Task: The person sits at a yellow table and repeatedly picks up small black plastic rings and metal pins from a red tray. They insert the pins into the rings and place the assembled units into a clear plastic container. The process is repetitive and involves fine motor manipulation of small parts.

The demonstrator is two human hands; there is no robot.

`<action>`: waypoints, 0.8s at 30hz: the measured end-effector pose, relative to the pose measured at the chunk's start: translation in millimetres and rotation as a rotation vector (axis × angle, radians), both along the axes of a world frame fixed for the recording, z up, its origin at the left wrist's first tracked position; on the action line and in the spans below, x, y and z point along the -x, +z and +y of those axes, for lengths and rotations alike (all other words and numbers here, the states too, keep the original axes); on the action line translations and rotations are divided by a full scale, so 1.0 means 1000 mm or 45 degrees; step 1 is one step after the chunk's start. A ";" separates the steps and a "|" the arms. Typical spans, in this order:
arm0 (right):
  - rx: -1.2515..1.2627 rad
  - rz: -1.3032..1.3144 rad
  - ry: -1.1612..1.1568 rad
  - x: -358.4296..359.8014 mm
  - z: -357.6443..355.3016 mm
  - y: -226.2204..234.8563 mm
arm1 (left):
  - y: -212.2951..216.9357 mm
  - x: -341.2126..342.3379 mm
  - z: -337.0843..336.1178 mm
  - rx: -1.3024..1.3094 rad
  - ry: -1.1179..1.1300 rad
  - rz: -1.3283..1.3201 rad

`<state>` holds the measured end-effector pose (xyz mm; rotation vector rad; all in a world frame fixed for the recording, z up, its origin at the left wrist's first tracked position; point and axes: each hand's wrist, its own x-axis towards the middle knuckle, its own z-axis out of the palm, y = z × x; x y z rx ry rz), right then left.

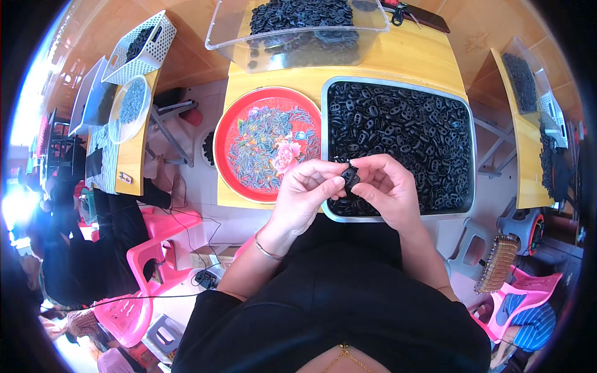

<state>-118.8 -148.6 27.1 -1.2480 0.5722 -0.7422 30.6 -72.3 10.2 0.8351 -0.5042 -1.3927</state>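
Observation:
My left hand (308, 191) and my right hand (387, 189) meet at the near edge of the metal tray. Both pinch a small black plastic piece (351, 178) between thumbs and fingertips; the fingers hide part of it. Behind and beneath them, a rectangular metal tray (398, 218) is filled with black plastic pieces (410, 133), many showing two holes. To the left stands a round red tray (226, 118) with a flower print. Thin grey-blue pin-like parts (255, 149) lie scattered over it.
A clear plastic bin (298, 57) of black pieces stands on the far side of the yellow table (423, 59). Scissors (398, 13) lie beyond it. Side tables hold a white basket (144, 53) and other containers. Pink chairs (165, 248) and other people are nearby.

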 end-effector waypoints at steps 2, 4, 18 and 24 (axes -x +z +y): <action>0.084 0.031 0.052 0.000 -0.003 0.003 | 0.001 -0.001 0.001 -0.002 -0.028 0.012; 0.200 0.135 0.140 0.001 -0.008 0.007 | 0.002 -0.003 0.000 0.006 -0.074 0.050; 0.461 0.289 0.221 -0.001 -0.011 0.004 | 0.008 -0.018 -0.002 -0.106 -0.299 0.097; 0.424 0.262 0.163 -0.002 -0.004 -0.001 | 0.005 -0.023 -0.001 -0.123 -0.360 0.100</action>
